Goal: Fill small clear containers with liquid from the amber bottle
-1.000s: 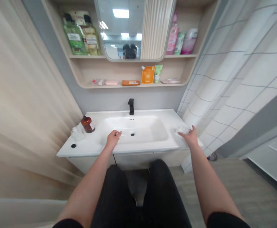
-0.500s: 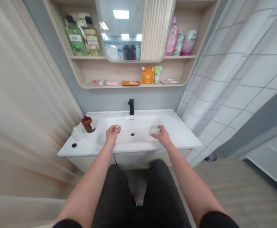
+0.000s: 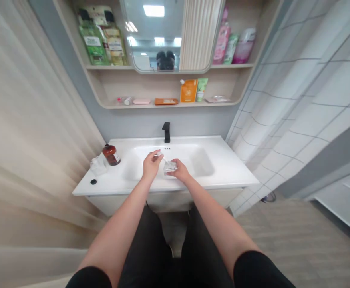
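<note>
The right hand's fingers wrap around the far side of a small, clear, boxy container (image 3: 169, 168), so part of its wall is covered. The see-through material blurs into the white basin behind, and I can't make out its mouth or whether anything is inside. The left hand (image 3: 152, 165) pinches a small white piece (image 3: 159, 153) between thumb and fingers, which hide much of it. A thin pale stem seems to run from that piece; whether its tip enters the container or only stops beside it, I can't tell.

That stem slants down and rightward, toward the container. The container is held over the white rectangular basin (image 3: 201, 170), in front of the black angular faucet (image 3: 167, 132), gripped from its right by the right hand (image 3: 180, 170). It looks nearly as wide as tall, so I can't settle its long axis.

Over on the left of the counter, a brown glass-like bottle (image 3: 111, 155) stands upright near a pale, translucent bottle (image 3: 98, 165) whose outline is washed out, and a small black round cap (image 3: 94, 181).
</note>
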A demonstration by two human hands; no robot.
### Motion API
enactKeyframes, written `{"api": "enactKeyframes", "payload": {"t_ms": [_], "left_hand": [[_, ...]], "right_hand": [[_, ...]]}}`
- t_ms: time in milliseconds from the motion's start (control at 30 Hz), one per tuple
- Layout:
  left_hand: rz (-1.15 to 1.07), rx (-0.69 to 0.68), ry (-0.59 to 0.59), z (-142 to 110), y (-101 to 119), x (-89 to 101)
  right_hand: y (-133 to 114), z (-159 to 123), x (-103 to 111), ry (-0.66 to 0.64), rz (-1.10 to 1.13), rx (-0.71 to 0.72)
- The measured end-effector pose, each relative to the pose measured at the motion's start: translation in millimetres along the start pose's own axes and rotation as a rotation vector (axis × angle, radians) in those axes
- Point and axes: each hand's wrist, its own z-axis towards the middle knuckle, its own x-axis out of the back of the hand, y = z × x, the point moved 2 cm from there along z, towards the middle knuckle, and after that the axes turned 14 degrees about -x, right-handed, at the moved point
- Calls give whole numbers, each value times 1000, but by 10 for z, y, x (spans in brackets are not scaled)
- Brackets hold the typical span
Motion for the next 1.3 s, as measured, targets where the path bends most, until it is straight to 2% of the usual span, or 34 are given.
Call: {"api": "enactKeyframes", "payload": {"t_ms": [200,267,333,433,500,567,667,933,1100,1300], "left_hand": [[80,-161,-146,-67,-173,-102],[102,-167,-238,-121,-239,-134],[123,-118,-301,-191,-323,-158],[96,-16,-274,-282,-449,-162],[49,10,-257,-315,-498,-159],[18,15,-293,-327,-513,-167],[34,-2,-355,-322,-498,-187],[30,-54,-398,-324,-517,-174],[121,-76,-399,-332,-541,-157],[129,-97,-410,-342,-567,-168]], "right_hand": [[25,-21,16,4,-91,17],[25,-29,13,-9,-116,40],[23,-34,10,-23,-109,62],[22,-42,14,-38,-101,63],[22,-47,19,-56,-110,52],[23,-48,25,-57,-111,44],[32,-37,28,-41,-105,42],[95,2,25,-58,-113,79],[106,6,33,-54,-107,89],[116,19,20,-65,-83,109]]}}
